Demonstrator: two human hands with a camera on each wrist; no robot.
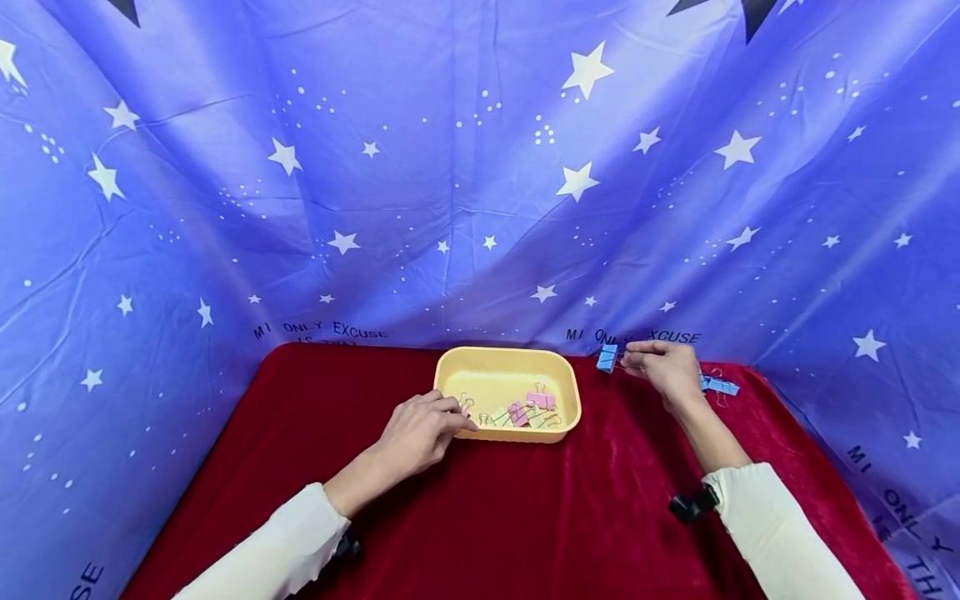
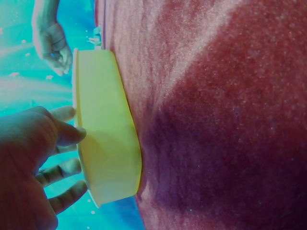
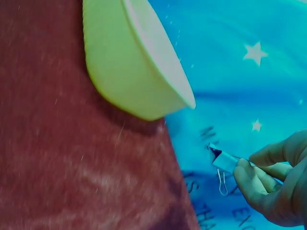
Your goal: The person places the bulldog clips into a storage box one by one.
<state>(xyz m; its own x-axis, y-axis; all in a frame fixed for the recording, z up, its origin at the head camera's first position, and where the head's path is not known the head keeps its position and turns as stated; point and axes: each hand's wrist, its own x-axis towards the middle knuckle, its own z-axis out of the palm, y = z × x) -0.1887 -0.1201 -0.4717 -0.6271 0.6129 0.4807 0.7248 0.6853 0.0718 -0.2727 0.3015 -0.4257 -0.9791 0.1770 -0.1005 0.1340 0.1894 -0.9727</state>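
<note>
A yellow box (image 1: 507,435) stands on the red cloth, holding pink and pale yellow binder clips (image 1: 517,414). At its near left corner my left hand (image 1: 426,427) holds the rim; in the left wrist view the thumb (image 2: 72,135) overlaps the outer wall and the other fingers reach the rim. To the right of the box, my right hand (image 1: 666,368) pinches a blue binder clip (image 1: 608,358) by a wire handle, raised above the cloth. The right wrist view shows that clip (image 3: 224,162) between thumb and fingers.
More blue binder clips (image 1: 722,386) lie at the far right of the table, partly behind my right hand. The red cloth (image 1: 510,517) covers the tabletop. A blue curtain with white stars (image 1: 450,167) hangs behind and along both sides.
</note>
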